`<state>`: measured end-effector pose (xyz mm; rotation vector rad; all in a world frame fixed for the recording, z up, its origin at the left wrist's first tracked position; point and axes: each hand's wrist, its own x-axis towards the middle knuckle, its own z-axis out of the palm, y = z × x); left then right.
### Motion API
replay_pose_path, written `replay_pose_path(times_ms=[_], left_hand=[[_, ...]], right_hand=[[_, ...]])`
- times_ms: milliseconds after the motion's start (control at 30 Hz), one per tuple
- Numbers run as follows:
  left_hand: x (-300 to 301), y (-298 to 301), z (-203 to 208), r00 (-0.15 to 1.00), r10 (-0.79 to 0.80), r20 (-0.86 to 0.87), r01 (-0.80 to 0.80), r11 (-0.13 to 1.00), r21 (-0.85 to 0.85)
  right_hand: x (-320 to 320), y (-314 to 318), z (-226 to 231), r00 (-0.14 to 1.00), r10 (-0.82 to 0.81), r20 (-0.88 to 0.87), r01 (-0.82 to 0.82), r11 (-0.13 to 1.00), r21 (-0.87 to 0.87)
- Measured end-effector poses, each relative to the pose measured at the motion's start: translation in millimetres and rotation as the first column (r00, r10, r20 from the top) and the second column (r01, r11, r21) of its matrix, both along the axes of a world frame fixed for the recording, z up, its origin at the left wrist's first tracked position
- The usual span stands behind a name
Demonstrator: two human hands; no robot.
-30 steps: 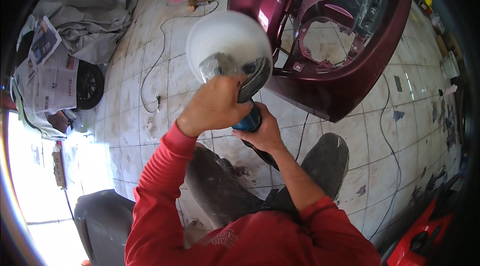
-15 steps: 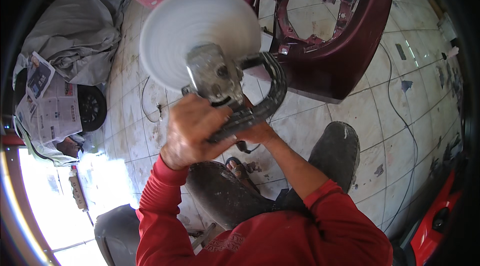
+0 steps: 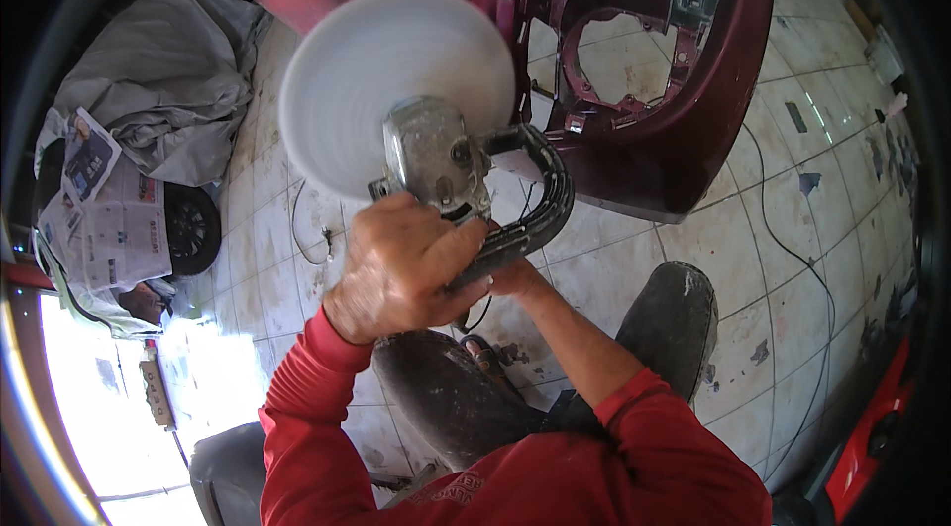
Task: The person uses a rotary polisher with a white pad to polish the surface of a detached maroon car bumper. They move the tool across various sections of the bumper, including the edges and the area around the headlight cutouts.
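Your polisher (image 3: 432,152), its white pad (image 3: 342,95) blurred as if spinning, is held up near the maroon bumper (image 3: 684,155). Your left hand (image 3: 401,263) wraps its loop handle (image 3: 557,187); your right hand (image 3: 514,278) is mostly hidden, grip unclear. You seem to be running it; shifting it calls for steady two-handed control.

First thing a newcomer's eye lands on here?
Probably the big white disc, blurred as if spinning, left of centre up top, on the power tool the left hand grips. Next, likely the glossy maroon vehicle panel with its large opening, upper right. Then the white glare at lower left.
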<state>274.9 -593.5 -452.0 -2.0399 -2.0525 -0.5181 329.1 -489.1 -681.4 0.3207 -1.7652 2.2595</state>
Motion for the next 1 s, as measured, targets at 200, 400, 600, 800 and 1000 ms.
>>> replay_pose_path(times_ms=[200,400,600,800,1000], left_hand=[[-31,32,48,0.996,-0.067,-0.063,0.071,0.996,0.06],[-61,66,91,0.999,-0.025,-0.021,0.027,0.995,0.098],[-70,50,92,0.995,0.021,0.102,-0.026,0.999,0.044],[-48,11,32,0.994,-0.112,-0.005,0.112,0.992,0.054],[-44,-24,-15,0.968,-0.111,0.227,0.112,0.994,0.009]], right_hand=[[-33,26,54,0.959,-0.178,-0.219,0.172,0.984,-0.045],[-66,66,126,0.988,-0.069,-0.138,0.041,0.98,-0.197],[-75,53,121,0.962,-0.175,-0.21,0.12,0.96,-0.251],[-27,7,42,0.992,-0.126,-0.025,0.123,0.986,-0.111],[1,-18,-14,0.98,-0.196,0.035,0.185,0.962,0.2]])
